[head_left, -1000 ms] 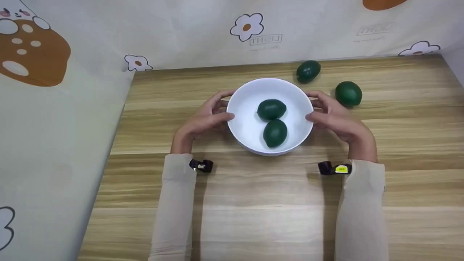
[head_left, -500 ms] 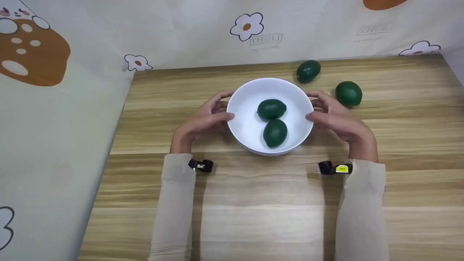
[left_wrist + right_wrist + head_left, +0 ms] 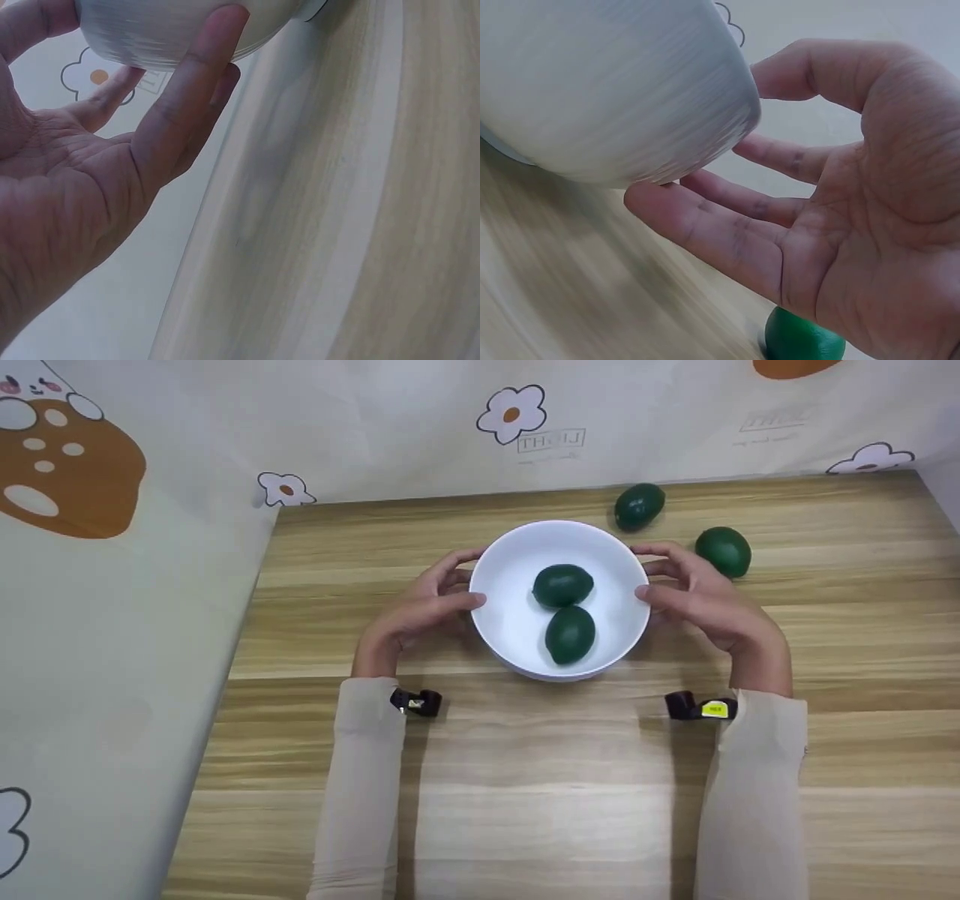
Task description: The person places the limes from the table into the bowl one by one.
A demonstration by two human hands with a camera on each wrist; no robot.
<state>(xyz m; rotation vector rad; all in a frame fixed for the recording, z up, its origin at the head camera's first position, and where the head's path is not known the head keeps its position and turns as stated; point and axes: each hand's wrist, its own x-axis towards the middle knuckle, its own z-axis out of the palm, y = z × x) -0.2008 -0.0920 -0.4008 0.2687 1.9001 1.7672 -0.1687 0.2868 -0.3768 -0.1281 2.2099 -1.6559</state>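
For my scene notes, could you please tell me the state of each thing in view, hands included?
White bowl, mouth up, held from both sides
Left hand, holding bowl, thumb at rim
Right hand, holding bowl, thumb at rim
Upper fruit inside, lying, touching its neighbour
Lower fruit inside, lying, touching its neighbour
Farther fruit outside, lying on table
Nearer fruit outside, lying beside right hand

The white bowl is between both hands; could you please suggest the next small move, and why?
Perhaps move the right hand to the nearest green fruit: it lies just beside that hand, outside the white bowl, while two similar fruits sit inside.
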